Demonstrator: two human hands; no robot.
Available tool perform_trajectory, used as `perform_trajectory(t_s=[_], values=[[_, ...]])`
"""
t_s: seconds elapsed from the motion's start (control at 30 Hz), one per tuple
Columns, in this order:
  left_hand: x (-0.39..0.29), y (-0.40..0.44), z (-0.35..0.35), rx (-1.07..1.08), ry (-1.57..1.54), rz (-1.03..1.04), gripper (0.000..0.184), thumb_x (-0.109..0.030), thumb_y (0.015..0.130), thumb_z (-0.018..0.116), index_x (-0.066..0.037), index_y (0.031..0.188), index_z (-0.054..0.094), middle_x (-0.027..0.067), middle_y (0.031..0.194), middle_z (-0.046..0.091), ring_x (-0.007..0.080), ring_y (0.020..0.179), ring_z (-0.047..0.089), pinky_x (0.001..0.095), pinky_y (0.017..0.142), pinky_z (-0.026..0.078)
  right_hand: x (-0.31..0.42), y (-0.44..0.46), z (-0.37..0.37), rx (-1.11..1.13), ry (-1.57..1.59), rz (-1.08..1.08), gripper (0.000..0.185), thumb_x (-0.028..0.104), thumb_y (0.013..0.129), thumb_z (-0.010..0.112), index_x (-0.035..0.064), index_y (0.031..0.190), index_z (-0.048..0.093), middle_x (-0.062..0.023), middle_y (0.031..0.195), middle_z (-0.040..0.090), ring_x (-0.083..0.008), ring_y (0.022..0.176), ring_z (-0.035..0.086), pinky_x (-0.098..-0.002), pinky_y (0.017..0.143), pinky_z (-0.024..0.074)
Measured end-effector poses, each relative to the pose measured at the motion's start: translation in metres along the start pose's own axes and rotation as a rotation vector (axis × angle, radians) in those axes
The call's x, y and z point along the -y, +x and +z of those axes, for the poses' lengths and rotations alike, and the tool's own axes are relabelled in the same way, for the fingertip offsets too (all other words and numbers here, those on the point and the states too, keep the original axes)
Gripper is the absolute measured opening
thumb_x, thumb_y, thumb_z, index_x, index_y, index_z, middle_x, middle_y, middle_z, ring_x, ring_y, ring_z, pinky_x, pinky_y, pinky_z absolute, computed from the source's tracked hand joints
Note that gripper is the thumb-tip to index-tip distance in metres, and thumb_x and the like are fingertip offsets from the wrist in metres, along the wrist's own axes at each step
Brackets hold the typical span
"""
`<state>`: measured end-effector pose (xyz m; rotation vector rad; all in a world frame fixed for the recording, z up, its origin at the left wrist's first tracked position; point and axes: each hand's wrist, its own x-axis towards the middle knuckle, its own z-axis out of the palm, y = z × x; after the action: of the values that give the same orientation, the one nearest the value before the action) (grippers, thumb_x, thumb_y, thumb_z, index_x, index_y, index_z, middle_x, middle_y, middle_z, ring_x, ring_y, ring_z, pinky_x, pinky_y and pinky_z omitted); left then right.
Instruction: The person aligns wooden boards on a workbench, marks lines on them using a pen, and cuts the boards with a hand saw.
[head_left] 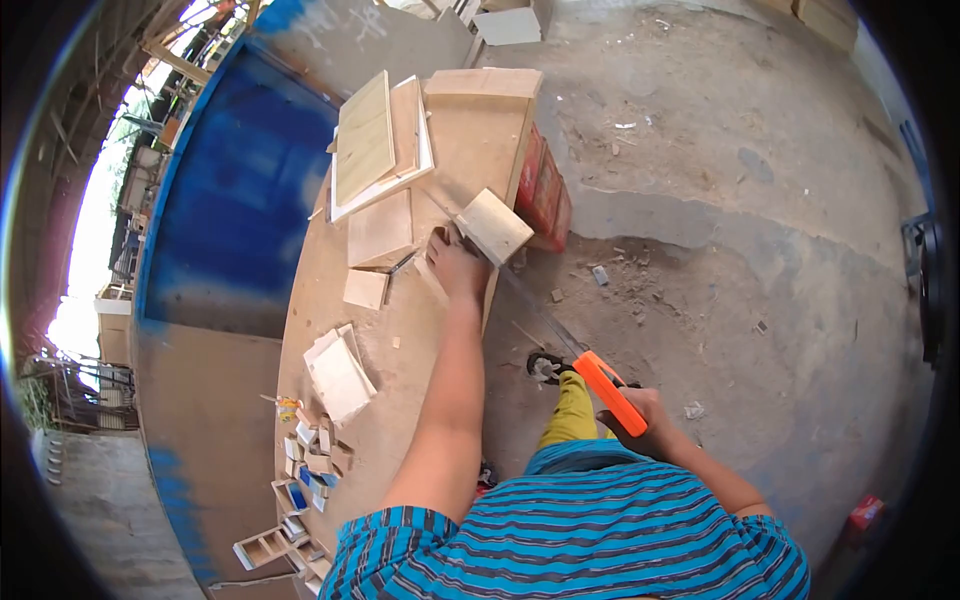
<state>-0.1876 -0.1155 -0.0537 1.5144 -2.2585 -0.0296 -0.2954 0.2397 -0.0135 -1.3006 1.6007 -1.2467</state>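
My right hand [645,420] is closed round the orange handle [610,393] of a handsaw. The saw's thin blade [540,310] slants up and left to a pale piece of wood [495,226], which juts over the edge of the workbench [430,340]. At that piece's near left side is my left hand [460,265], its fingers curled and gripping it against the bench. Where the blade meets the wood is partly hidden by the hand and the piece.
Stacked boards [365,140] lie at the bench's far end, with a small wood piece [366,289] and thin panels [340,375] nearer. Small offcuts [315,455] crowd the near left. A red crate [545,190] stands under the bench's right side. Debris [635,280] litters the floor.
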Motion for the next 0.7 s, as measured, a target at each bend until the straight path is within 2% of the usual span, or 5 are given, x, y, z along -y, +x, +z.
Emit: perform_trajectory(t_s=[0.17, 0.37, 0.57, 0.67, 0.7], values=[[-0.008, -0.005, 0.000, 0.021, 0.031, -0.061, 0.051, -0.024, 0.085, 0.056, -0.001, 0.130, 0.054, 0.0175, 0.129, 0.048, 0.0354, 0.123, 0.044, 0.0457, 0.105, 0.032, 0.005, -0.001, 0.000, -0.013, -0.003, -0.073, 0.023, 0.019, 0.079, 0.077, 0.0042, 0.078, 0.059, -0.0134, 0.065, 0.057, -0.0339, 0.057, 0.058, -0.0388, 0.052, 0.0465], [0.002, -0.003, 0.010, -0.007, -0.053, 0.024, 0.050, -0.023, 0.084, 0.056, 0.001, 0.128, 0.053, 0.0208, 0.125, 0.050, 0.0383, 0.120, 0.045, 0.0451, 0.104, 0.034, 0.008, -0.001, -0.008, 0.009, 0.041, 0.017, 0.022, 0.019, 0.079, 0.077, 0.0038, 0.079, 0.060, -0.0142, 0.067, 0.058, -0.0342, 0.057, 0.057, -0.0382, 0.053, 0.0468], [0.008, -0.002, 0.015, -0.102, -0.063, 0.150, 0.046, -0.023, 0.082, 0.061, -0.001, 0.121, 0.056, 0.0199, 0.114, 0.053, 0.0378, 0.110, 0.049, 0.0466, 0.097, 0.038, 0.011, 0.058, 0.013, -0.097, 0.060, -0.136, 0.019, 0.018, 0.081, 0.075, 0.0042, 0.082, 0.062, -0.0152, 0.066, 0.056, -0.0350, 0.057, 0.057, -0.0381, 0.054, 0.0472], [0.007, -0.002, 0.012, -0.007, 0.013, 0.108, 0.050, -0.023, 0.085, 0.054, 0.002, 0.128, 0.053, 0.0222, 0.122, 0.053, 0.0376, 0.117, 0.047, 0.0464, 0.104, 0.033, 0.004, 0.063, 0.023, -0.102, 0.072, -0.101, 0.018, 0.018, 0.082, 0.074, 0.0041, 0.083, 0.062, -0.0154, 0.067, 0.057, -0.0349, 0.058, 0.058, -0.0376, 0.055, 0.0475], [0.009, -0.001, 0.015, -0.055, 0.013, 0.109, 0.048, -0.024, 0.084, 0.056, 0.001, 0.125, 0.055, 0.0213, 0.120, 0.053, 0.0373, 0.115, 0.048, 0.0470, 0.102, 0.034, 0.002, 0.057, 0.022, -0.088, 0.079, -0.081, 0.018, 0.018, 0.082, 0.074, 0.0042, 0.083, 0.062, -0.0152, 0.068, 0.058, -0.0346, 0.059, 0.058, -0.0376, 0.055, 0.0476]])
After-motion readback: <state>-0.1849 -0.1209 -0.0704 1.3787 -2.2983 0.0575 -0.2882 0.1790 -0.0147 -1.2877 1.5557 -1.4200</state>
